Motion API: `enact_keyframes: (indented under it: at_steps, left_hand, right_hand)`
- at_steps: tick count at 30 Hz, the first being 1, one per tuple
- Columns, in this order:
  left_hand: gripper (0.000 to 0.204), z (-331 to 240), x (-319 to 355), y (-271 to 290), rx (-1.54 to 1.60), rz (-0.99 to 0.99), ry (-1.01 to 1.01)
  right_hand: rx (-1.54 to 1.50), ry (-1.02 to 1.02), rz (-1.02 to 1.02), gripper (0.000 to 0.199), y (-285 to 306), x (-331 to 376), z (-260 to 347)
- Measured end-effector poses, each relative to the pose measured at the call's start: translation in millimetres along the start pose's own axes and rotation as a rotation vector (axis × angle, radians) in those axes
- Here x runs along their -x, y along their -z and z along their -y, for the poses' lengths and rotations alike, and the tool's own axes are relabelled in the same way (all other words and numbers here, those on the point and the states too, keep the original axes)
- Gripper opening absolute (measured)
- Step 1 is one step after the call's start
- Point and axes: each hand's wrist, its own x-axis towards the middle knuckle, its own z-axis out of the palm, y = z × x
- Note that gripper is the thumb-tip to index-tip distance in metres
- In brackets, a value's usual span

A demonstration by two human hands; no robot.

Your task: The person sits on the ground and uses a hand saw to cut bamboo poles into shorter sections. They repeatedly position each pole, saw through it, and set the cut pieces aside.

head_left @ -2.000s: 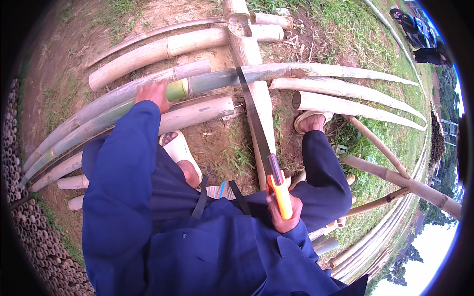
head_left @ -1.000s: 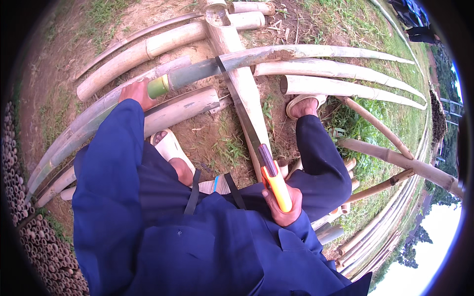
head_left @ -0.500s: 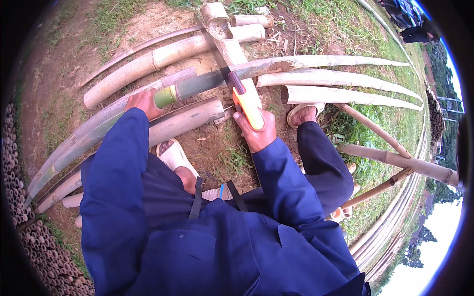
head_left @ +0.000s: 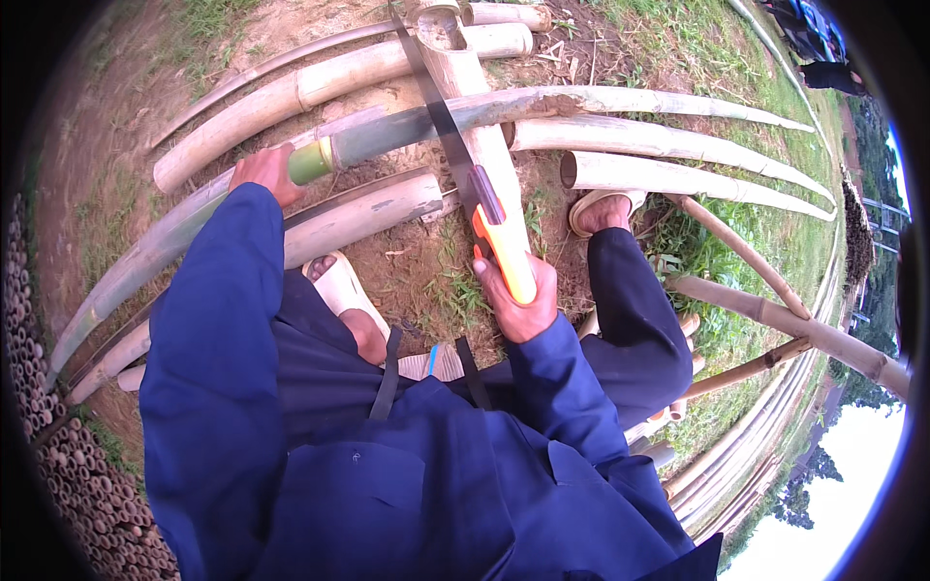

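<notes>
A long greenish-grey bamboo pole [head_left: 368, 138] runs from left to right across a notched bamboo support [head_left: 460, 76]. My left hand [head_left: 268, 174] is closed around the pole, just left of its bright green band. My right hand [head_left: 524, 301] grips the orange and yellow handle of a handsaw [head_left: 504, 254]. The long dark saw blade points away from me and lies across the pole near the support. Whether its teeth have entered the bamboo is hard to make out. Below the pole, a thicker cut bamboo piece [head_left: 368, 215] lies between my left arm and the saw.
More bamboo lengths [head_left: 668, 179] lie on the right, and another pole [head_left: 339, 82] lies beyond the one I hold. Crossed bamboo props [head_left: 794, 320] stand at the right. Stacked bamboo pieces [head_left: 87, 504] fill the lower left. My sandalled feet [head_left: 344, 295] rest on dirt and grass.
My right hand has drawn the saw back toward me and slightly right, sliding the blade across the pole. My left hand keeps its hold on the bamboo. The view has shifted a little.
</notes>
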Motion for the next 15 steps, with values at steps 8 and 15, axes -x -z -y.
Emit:
enact_keyframes:
  at_steps: [8, 15]
  left_hand:
    - [0.056, -5, 0, 2, 0.02, 0.026, 0.029]
    - [0.055, -13, -6, 14, -0.024, 0.036, -0.014]
  right_hand:
    - [0.07, 0.004, -0.031, 0.021, 31, 72, 1]
    - [-0.011, 0.161, 0.002, 0.012, -3, -42, 1]
